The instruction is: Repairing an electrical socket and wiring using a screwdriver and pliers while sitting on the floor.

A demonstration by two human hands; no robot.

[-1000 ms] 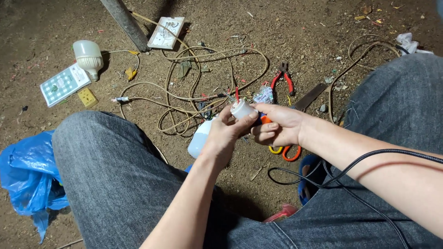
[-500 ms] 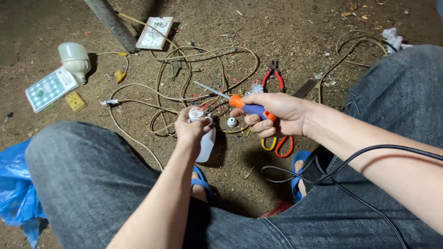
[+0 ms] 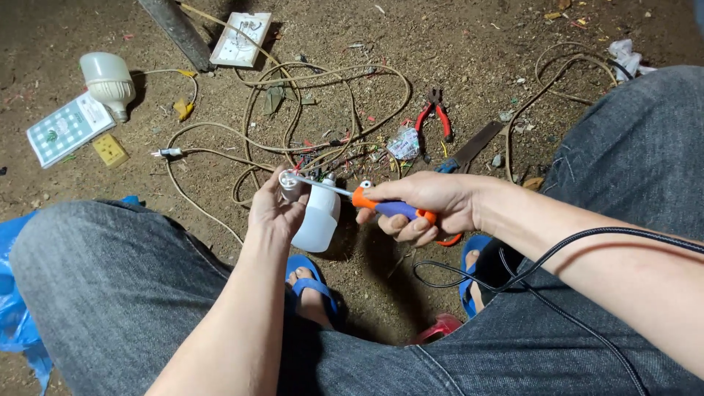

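My left hand [image 3: 273, 211] holds a white bulb body [image 3: 315, 218] with its metal screw base [image 3: 292, 187] pointing up. My right hand [image 3: 425, 207] grips a screwdriver [image 3: 367, 200] with an orange and purple handle. Its metal shaft reaches left, and the tip touches the metal base. Both hands hover between my knees, above the dirt floor.
Tangled beige wires [image 3: 308, 117] lie on the dirt ahead. Red pliers [image 3: 434, 117], a white bulb [image 3: 108, 81], a small box [image 3: 67, 128], a yellow socket [image 3: 111, 150] and a white switch plate [image 3: 240, 38] lie around. A blue plastic bag [image 3: 18, 315] is at left, a black cable [image 3: 513, 271] crosses my right leg.
The bulb body has turned so its metal base points up in my left hand. My right hand brought the screwdriver tip onto that base. The view has shifted slightly.
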